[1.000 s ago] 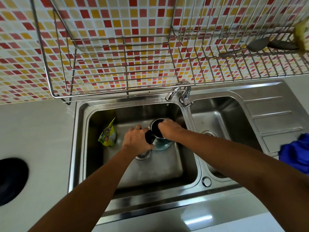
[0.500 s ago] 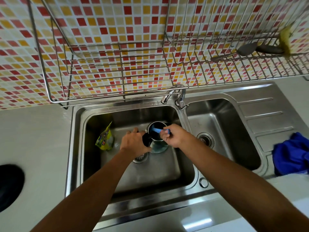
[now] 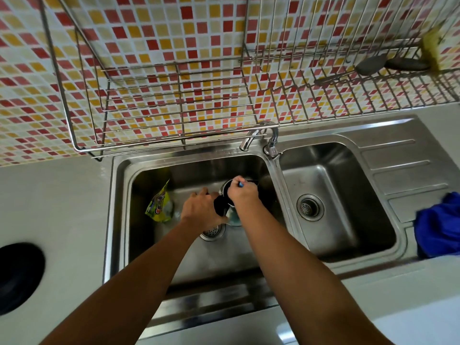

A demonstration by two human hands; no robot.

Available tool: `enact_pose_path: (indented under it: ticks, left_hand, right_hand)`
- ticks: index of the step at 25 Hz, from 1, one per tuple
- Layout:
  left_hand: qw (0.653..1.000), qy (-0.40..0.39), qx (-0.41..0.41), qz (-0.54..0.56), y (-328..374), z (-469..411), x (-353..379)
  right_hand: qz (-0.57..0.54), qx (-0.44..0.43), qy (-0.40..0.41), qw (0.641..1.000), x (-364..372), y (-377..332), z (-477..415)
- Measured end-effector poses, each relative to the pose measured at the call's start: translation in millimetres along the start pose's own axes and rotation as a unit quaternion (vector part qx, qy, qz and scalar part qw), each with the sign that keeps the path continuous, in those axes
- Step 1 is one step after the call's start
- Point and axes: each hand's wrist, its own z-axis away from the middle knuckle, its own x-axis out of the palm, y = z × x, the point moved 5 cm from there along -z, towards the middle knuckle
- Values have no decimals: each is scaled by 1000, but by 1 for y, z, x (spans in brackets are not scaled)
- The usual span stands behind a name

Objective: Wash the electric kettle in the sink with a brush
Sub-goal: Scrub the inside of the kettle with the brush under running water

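Kettle [image 3: 232,210] in sink [image 3: 119,220] between hands; yellow pouch [image 3: 159,205] beside.

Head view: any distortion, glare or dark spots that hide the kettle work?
Head view: wide-angle bending curves the wire rack and counter edges; glare streaks the sink's front rim; the left basin's back wall is in shadow, so the kettle under the right hand reads dark and is largely covered.

tiles [image 3: 154,46] red/yellow/white mosaic | cloth [image 3: 439,227] blue | pouch [image 3: 159,205] seemingly yellow-green
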Motion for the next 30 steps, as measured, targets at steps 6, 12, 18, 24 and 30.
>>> enact_pose_path:
  ticks: [6, 12, 18, 24, 30]
  left_hand:
    - [1000, -11, 4, 6, 7, 11, -20]
    - [1000, -20, 24, 0, 10, 14, -25]
    - [999, -15, 5, 38, -2, 9, -17]
    - [999, -7, -8, 53, -4, 9, -15]
    - [999, -7, -17, 27, -1, 4, -7]
  right_hand:
    - [-143, 101, -69, 982, -35, -29, 27]
    - [-55, 54, 4, 997, -3, 3, 8]
    - [159, 217, -106, 957, -55, -26, 32]
    - [827, -103, -81, 547, -25, -69, 15]
    - [941, -304, -84, -127, 15, -27, 6]
